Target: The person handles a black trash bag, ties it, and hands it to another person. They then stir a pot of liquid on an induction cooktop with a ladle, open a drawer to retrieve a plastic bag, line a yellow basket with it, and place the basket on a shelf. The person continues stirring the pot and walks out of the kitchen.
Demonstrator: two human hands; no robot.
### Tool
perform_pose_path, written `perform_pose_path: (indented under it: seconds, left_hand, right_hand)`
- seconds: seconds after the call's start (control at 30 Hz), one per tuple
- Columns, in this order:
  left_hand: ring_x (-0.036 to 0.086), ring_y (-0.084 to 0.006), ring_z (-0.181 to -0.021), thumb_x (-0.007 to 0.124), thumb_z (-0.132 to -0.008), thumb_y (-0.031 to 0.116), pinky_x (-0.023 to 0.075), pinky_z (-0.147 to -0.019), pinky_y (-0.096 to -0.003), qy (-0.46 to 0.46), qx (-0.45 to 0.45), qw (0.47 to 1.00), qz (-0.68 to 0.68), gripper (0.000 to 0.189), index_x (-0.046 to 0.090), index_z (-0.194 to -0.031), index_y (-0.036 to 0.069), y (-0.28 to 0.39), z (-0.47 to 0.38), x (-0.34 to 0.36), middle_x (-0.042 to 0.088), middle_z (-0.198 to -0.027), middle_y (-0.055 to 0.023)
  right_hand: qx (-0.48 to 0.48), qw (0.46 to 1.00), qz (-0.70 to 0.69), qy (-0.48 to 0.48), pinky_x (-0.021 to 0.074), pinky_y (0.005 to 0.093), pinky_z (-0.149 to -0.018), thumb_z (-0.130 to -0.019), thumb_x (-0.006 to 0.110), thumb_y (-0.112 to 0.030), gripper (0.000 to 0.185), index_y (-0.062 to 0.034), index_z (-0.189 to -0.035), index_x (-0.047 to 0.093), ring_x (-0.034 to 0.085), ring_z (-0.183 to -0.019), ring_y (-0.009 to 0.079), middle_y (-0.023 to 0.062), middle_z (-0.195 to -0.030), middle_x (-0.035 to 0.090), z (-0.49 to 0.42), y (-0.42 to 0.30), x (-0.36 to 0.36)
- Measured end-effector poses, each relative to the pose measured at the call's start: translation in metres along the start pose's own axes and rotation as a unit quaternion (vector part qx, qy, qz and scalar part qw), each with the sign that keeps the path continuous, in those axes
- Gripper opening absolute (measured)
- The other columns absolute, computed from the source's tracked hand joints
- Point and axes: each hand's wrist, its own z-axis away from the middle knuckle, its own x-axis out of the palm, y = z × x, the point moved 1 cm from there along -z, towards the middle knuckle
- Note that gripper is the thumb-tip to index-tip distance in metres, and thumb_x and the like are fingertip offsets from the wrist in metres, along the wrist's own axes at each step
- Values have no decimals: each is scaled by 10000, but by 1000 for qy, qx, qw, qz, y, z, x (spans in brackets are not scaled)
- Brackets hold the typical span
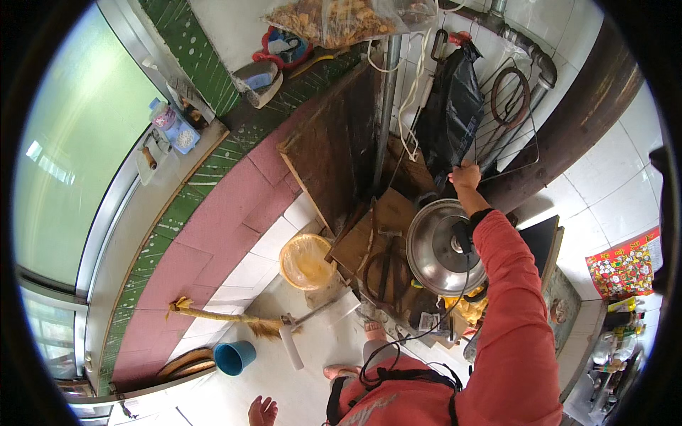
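My right hand reaches up to the wall and is closed on the lower part of a black plastic bag. The bag hangs from a hook beside a wire rack. Below my right forearm lies a large steel pan lid with a knob. My left hand is low at the bottom edge, its fingers apart, with nothing in it. Nearest to it are a blue bucket and the pale floor.
A yellow lined basket, a straw broom and a dustpan stand on the floor. Wooden boards lean by a metal pipe. A thick dark pipe crosses the tiled wall. A cable hangs from my right wrist.
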Motion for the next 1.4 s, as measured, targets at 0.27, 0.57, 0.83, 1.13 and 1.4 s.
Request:
perform_pose_path:
  seconds: [0.27,0.57,0.83,1.13,1.4]
  left_hand:
    - [585,-372,-836,567,-860,206,526,-648,-417,11,23,999,23,491,398,-1273,1,-19,0,-2,538,-1084,-239]
    - [587,-381,-811,543,-873,198,525,-643,-432,59,16,996,59,437,422,-1257,30,-42,23,-41,559,-1076,-230]
    - [580,-363,-837,493,-907,194,513,-665,-427,107,12,990,92,398,424,-1267,38,-52,50,-70,553,-1103,-217]
    - [585,-365,-805,555,-871,195,510,-636,-416,54,1,994,92,480,396,-1298,43,-50,12,-38,546,-1118,-233]
    - [606,-364,-798,587,-841,191,539,-643,-420,-8,64,993,95,466,436,-1247,20,-34,23,-35,554,-1079,-248]
  right_hand:
    - [130,984,-106,-57,602,338,-639,-814,613,11,330,-45,-1139,597,673,-740,252,154,-969,663,38,-40,-59]
    - [246,966,51,-59,538,318,-589,-761,741,-395,604,41,-1110,513,634,-696,216,142,-851,637,2,-22,0]
    - [111,986,-113,49,555,318,-481,-845,602,-52,164,56,-965,631,650,-596,231,181,-867,654,65,-48,-10]
    - [45,989,-136,33,560,340,-573,-835,614,-83,176,-1,-981,669,657,-601,247,170,-831,672,109,-65,-62]
    - [-222,960,62,158,495,416,-709,-834,602,-144,131,-29,-895,608,623,-811,360,164,-848,648,115,-92,-117]
